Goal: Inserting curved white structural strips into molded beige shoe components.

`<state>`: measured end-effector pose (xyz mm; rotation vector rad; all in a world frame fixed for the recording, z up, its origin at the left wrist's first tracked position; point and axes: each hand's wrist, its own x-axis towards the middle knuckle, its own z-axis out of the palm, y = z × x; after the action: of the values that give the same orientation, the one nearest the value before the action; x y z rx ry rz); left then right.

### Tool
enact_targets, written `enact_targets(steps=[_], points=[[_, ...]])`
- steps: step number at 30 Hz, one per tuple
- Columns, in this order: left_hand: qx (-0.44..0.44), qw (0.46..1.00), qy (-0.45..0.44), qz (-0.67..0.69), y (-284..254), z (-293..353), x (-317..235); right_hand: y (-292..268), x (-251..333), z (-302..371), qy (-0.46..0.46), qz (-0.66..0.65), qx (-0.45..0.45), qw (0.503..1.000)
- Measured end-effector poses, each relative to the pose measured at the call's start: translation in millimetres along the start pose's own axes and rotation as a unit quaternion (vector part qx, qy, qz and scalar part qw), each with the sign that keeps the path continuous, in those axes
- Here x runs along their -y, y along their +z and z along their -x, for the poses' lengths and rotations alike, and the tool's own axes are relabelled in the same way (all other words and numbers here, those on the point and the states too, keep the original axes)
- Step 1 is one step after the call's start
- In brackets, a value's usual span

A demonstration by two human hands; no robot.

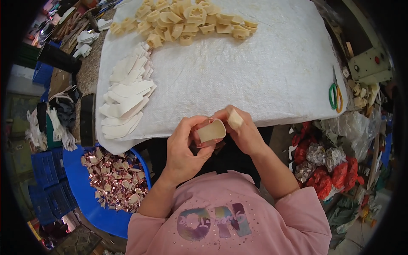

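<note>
- Your left hand (pixel 185 144) holds a small curved piece (pixel 211 131) between thumb and fingers, its beige face turned up, just beyond the near edge of the white-covered tabletop (pixel 238 80).
- Your right hand (pixel 246 134) is bent just beside it, with a pale patch (pixel 235 119) at the fingers; I cannot tell whether you grip this or wear it.
- Because the piece is in the air before your body, a loose pinch could let it fall below the edge.
- If your fingers press unevenly, it could perhaps turn in your grip.
- At the left, the white strips (pixel 125 97) overlap near the edge; a sleeve or forearm could drag them into the blue tub (pixel 102 223) with shiny pink pieces (pixel 114 178).
- At the far side, the beige pieces (pixel 187 21) lie heaped, so a bump could scatter them.
</note>
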<state>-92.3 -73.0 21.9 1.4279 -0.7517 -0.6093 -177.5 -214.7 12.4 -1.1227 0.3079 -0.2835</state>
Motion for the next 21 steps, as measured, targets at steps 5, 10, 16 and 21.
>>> enact_targets(steps=[5,10,16,21], points=[[0.093,0.975,0.074,-0.187,-14,-3,-10,-19,15,-9,0.039,0.085,0.105,0.99],[0.09,0.973,0.111,-0.183,-9,0,1,-2,13,-2,-0.139,0.352,0.056,0.924],[0.031,0.957,0.12,-0.263,-2,-10,-4,-7,9,3,-0.007,0.134,0.038,0.99],[-0.019,0.955,0.167,-0.244,9,-10,-3,-9,3,9,-0.013,0.07,0.084,0.994]])
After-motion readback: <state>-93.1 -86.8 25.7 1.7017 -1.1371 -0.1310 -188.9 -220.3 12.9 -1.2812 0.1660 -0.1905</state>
